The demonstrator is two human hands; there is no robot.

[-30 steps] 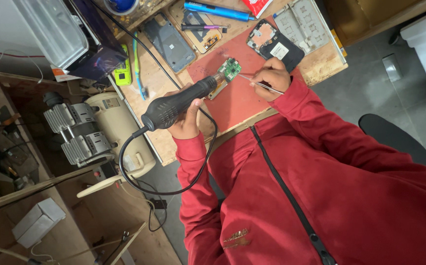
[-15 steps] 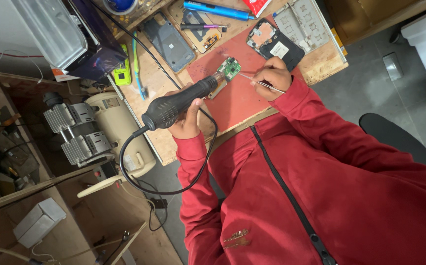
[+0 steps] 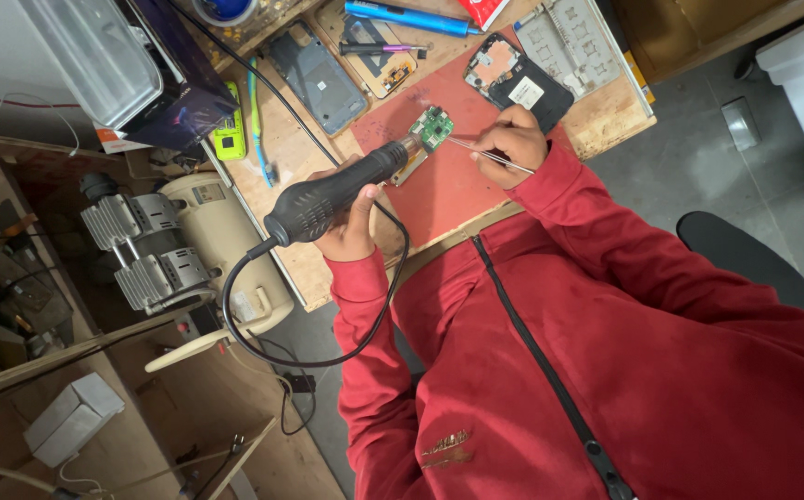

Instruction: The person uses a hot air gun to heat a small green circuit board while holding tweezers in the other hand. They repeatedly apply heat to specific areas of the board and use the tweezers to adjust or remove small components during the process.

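Currently, a black hot-air gun [image 3: 328, 196] is clasped by the closed grip of the left hand [image 3: 351, 227], its metal nozzle aimed just short of a small green circuit board [image 3: 435, 128] that lies on the red mat [image 3: 439, 190] on the wooden counter [image 3: 295, 157]. Thin metal tweezers [image 3: 481, 153] are pinched in the closed grip of the right hand [image 3: 511, 143], their tips reaching from that grip to the board's near edge. Beyond the right grip an opened black phone [image 3: 518, 79] is laid, and beyond the left grip a grey phone back cover [image 3: 319, 79] and a blue tool [image 3: 411, 18] are seen.
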